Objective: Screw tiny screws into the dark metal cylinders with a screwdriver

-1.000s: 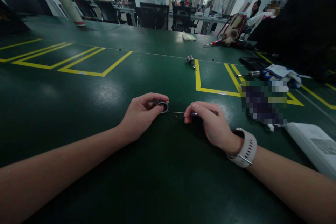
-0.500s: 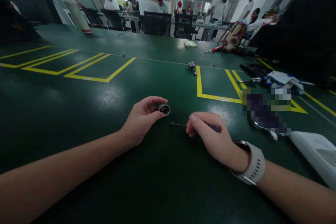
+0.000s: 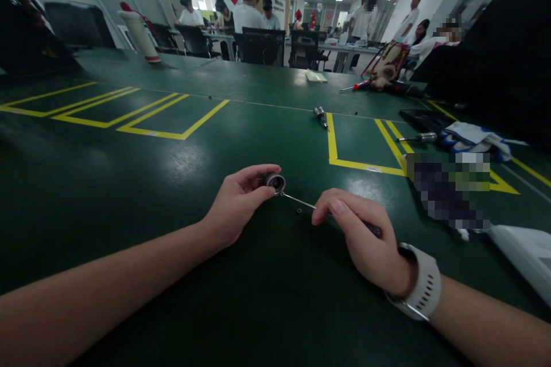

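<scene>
My left hand [image 3: 235,202] is closed round a small round metal part [image 3: 275,182], holding it just above the green table [image 3: 129,183] with its open face turned to the right. My right hand [image 3: 359,233], with a white watch on the wrist, is closed on a thin screwdriver [image 3: 301,202] with a dark handle. The shaft points left and its tip meets the face of the metal part. A tiny dark screw [image 3: 298,211] lies on the table just below the shaft.
Yellow tape lines [image 3: 172,120] mark boxes on the table. A metal bit [image 3: 320,116], another screwdriver [image 3: 416,138], a blue-white cloth [image 3: 471,136], a white box [image 3: 523,249] and a red-handled tool [image 3: 356,86] lie further off. Several people sit and stand at tables behind.
My left hand turned the metal part's face toward the right. My right hand raised the screwdriver tip from the table to that face; a small screw now lies below the shaft.
</scene>
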Demonstrator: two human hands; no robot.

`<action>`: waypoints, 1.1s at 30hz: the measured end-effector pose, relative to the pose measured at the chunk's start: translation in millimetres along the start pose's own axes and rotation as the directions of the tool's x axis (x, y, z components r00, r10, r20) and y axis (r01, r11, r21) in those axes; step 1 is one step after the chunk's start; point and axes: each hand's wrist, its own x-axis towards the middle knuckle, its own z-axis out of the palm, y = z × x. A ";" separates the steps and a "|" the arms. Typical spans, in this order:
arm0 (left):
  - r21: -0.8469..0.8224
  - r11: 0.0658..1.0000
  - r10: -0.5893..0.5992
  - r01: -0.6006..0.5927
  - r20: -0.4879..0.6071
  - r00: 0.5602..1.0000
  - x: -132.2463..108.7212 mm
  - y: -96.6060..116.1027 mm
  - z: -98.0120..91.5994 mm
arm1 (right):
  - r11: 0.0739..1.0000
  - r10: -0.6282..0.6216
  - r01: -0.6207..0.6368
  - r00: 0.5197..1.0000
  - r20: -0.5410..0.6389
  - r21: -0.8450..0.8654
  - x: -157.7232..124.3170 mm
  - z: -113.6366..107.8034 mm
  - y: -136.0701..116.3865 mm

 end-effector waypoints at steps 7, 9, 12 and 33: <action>0.016 0.999 0.029 -0.029 0.019 0.999 -1.7 1.3 1.2 | 0.988 -0.073 0.078 0.996 0.042 -0.134 -1.3 4.1 -2.9; 0.033 0.999 0.040 -0.041 0.027 0.999 -2.3 0.8 1.1 | 0.982 -0.090 0.098 0.994 0.054 -0.164 -0.3 5.9 -3.3; 0.049 0.997 0.056 -0.057 0.030 0.998 -2.8 0.2 1.5 | 0.968 -0.122 0.134 0.990 0.066 -0.211 -0.1 7.4 -3.7; 0.154 0.987 0.044 -0.043 -0.008 0.999 -5.9 4.0 4.5 | 0.840 -0.293 0.351 0.935 0.199 -0.414 -8.0 10.5 -9.4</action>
